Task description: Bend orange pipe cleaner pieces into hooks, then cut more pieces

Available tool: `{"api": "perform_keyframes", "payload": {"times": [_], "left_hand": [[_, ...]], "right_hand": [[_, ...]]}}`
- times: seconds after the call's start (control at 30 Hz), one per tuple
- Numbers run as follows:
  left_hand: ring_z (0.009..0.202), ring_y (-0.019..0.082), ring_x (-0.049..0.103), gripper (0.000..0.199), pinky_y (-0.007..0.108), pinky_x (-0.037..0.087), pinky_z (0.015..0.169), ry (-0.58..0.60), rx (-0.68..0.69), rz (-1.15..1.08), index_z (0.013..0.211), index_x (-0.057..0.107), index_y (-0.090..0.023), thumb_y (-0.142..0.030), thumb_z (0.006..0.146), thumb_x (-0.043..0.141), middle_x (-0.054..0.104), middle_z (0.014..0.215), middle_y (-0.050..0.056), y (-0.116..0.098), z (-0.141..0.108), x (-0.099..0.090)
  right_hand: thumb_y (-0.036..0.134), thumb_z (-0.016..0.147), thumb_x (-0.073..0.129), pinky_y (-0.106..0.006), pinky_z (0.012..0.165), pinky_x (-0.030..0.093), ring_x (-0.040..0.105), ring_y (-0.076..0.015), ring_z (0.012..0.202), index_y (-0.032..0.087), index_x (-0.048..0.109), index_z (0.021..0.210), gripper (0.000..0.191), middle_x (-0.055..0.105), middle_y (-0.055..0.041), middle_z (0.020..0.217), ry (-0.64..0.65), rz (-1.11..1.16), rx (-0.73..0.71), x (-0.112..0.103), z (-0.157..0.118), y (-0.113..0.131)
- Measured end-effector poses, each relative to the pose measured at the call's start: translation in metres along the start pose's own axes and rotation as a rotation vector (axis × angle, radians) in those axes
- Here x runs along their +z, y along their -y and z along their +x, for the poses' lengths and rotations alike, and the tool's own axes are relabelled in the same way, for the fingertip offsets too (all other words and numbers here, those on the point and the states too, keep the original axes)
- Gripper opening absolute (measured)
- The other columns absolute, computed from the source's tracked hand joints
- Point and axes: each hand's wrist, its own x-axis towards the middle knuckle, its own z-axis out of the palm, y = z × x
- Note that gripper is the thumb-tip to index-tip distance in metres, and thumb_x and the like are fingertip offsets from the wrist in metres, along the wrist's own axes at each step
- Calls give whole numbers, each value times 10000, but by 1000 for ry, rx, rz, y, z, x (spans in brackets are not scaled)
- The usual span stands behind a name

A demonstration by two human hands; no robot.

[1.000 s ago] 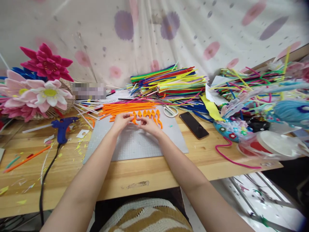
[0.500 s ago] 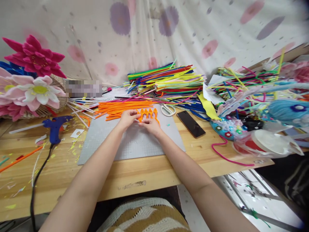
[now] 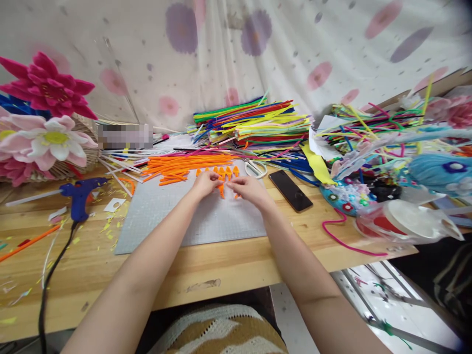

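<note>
Several small shaped orange pipe-cleaner pieces (image 3: 227,172) stand in a row on the grey cutting mat (image 3: 155,223). My left hand (image 3: 206,185) is closed in a pinch at the left of the row, with one bent orange pipe-cleaner piece (image 3: 221,190) at its fingertips. Close by on the right, my right hand (image 3: 249,190) also pinches, its fingertips facing the left ones across a narrow gap. What the right fingers hold is too small to make out. Behind my left hand lies a bunch of straight orange pipe cleaners (image 3: 169,167).
White-handled scissors (image 3: 255,168) and a black phone (image 3: 290,190) lie right of the mat. A blue glue gun (image 3: 80,196) with its cord is at left, among yellow scraps. Colourful pipe cleaners (image 3: 254,120) are piled behind; fabric flowers (image 3: 55,140) stand far left.
Both hands have shifted: the right has moved right and turned, the left slightly right. The fingertips have come off the left part of the row, and the bent orange piece now shows between them.
</note>
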Motion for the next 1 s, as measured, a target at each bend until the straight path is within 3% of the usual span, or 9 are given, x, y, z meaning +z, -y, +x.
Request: {"api": "perform_keyframes", "payload": {"times": [0.17, 0.27, 0.37, 0.5, 0.67, 0.83, 1.0], "left_hand": [[645, 121, 574, 189, 242, 435, 621, -64, -1, 205, 830, 651, -157, -228, 654, 661, 659, 751, 24, -4, 0, 11], [725, 149, 601, 182, 263, 443, 674, -82, 24, 264, 844, 660, -171, -243, 677, 647, 681, 801, 39, -5, -1, 15], [798, 178, 613, 199, 295, 446, 724, -109, 92, 300, 883, 670, -185, -291, 736, 587, 692, 888, 56, -4, -5, 17], [846, 205, 614, 258, 319, 439, 755, -216, 159, 364, 964, 669, -214, -317, 806, 493, 686, 980, 66, -2, -18, 15], [765, 167, 606, 293, 283, 437, 717, -288, 210, 397, 1055, 633, -226, -308, 814, 490, 658, 1020, 49, 9, -39, 13], [755, 133, 589, 309, 255, 437, 688, -296, 352, 477, 1084, 620, -245, -302, 805, 499, 586, 1062, 39, 14, -52, 16], [834, 157, 586, 283, 260, 446, 699, -344, 345, 497, 1036, 635, -224, -274, 793, 500, 583, 992, 42, 15, -57, 16]], "right_hand": [[431, 656, 597, -220, 434, 283, 364, -68, 435, 130, 673, 807, 345, 471, 33, 502, -183, 138, 59, -29, 6, -21], [346, 685, 576, -247, 567, 383, 485, -104, 566, 135, 686, 790, 260, 595, -19, 641, -298, 4, 7, -23, 11, -45], [295, 718, 546, -275, 655, 402, 525, -134, 662, 157, 701, 857, 249, 625, -42, 754, -337, -202, -71, -11, 11, -57], [272, 761, 520, -297, 715, 401, 521, -158, 749, 200, 711, 865, 230, 592, -48, 777, -351, -450, -174, -2, 8, -55], [278, 785, 534, -332, 804, 392, 496, -200, 894, 210, 714, 860, 207, 579, -74, 865, -334, -584, -269, 6, 7, -49], [272, 812, 508, -321, 820, 391, 493, -191, 894, 205, 704, 913, 231, 574, -69, 890, -291, -601, -385, 13, 8, -48], [248, 800, 511, -325, 845, 390, 500, -187, 890, 209, 689, 944, 232, 567, -64, 885, -394, -552, -391, 9, 9, -52]]}}
